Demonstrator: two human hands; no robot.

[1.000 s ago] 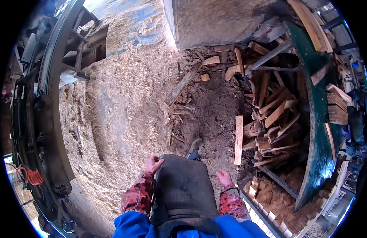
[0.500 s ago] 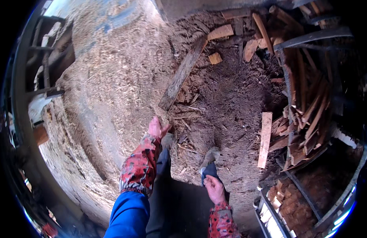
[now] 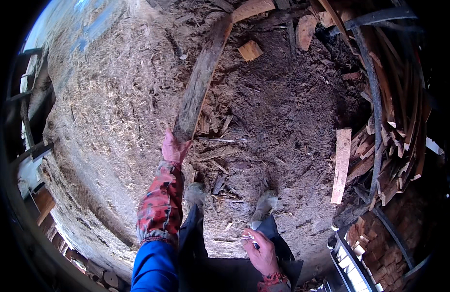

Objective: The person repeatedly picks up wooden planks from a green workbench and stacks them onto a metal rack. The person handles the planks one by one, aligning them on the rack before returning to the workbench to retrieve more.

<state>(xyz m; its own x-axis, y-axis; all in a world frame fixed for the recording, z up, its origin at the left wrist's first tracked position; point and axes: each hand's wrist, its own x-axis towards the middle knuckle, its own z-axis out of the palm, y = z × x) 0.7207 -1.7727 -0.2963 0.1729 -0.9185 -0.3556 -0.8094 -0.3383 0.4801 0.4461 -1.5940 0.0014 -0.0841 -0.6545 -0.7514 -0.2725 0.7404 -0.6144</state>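
A long, weathered wooden plank [image 3: 201, 80] lies aslant on the littered ground, its near end toward me. My left hand [image 3: 174, 147], in a red patterned cuff over a blue sleeve, is at that near end, thumb across to one side and fingers along the other edge. It looks closed on the wood, though part of the grip is hidden. Low in front of my body, my right hand [image 3: 262, 252] has curled fingers. A small whitish and dark thing [image 3: 253, 240] shows at its fingertips, too small to name.
Beyond the plank lie a curved wood piece [image 3: 252, 8] and a short block [image 3: 250, 50]. A pale board [image 3: 341, 166] is at right, beside a metal rack [image 3: 373, 102] of split wood slats [image 3: 397, 121]. My shoes [image 3: 265, 204] stand on ground strewn with chips.
My left hand has reached forward to the plank's near end. The right hand has turned, and the small thing at its fingertips now shows. The whole view has shifted as my head moved.
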